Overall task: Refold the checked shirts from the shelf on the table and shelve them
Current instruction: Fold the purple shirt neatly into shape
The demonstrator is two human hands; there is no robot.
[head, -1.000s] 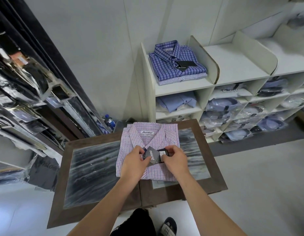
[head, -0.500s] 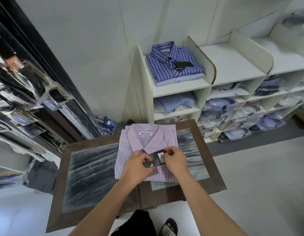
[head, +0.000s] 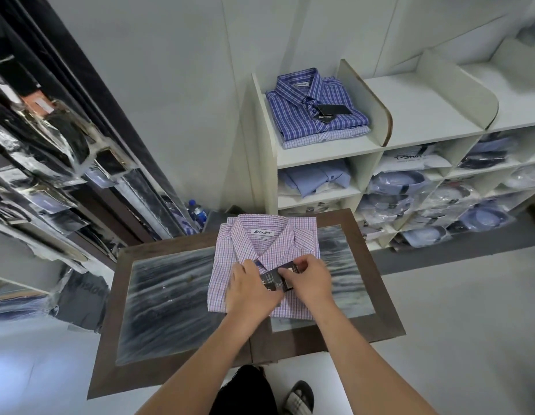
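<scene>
Hands meet mid-shirt: right hand (head: 309, 283) pinches the upper right end of a black tag (head: 275, 277) between thumb and forefinger, with the other fingers curled. Left hand (head: 251, 292) is closed on the tag's lower left end, thumb over the card, knuckles toward the camera. The tag tilts just below the collar opening, touching the cloth. Under both hands lies the pink shirt (head: 261, 245), checked, folded, collar away from the person, white brand label showing inside the neck. It sits flat on the table (head: 170, 298), right of centre, its far edge at the table's back rim. The table has a dark wood frame and grey streaked panels. Behind it stands the white shelf (head: 326, 154). In its top left bay a blue shirt (head: 314, 100), checked and folded, lies on a paler one (head: 326, 139), with a black tag on its front. Lower bays hold plain blue shirts and bagged shirts (head: 403, 187). A blue bottle (head: 198, 212) stands on the floor between table and wall. A rack (head: 50, 163) of bagged goods is on the left. A sandal (head: 300, 396) shows by the near table edge
</scene>
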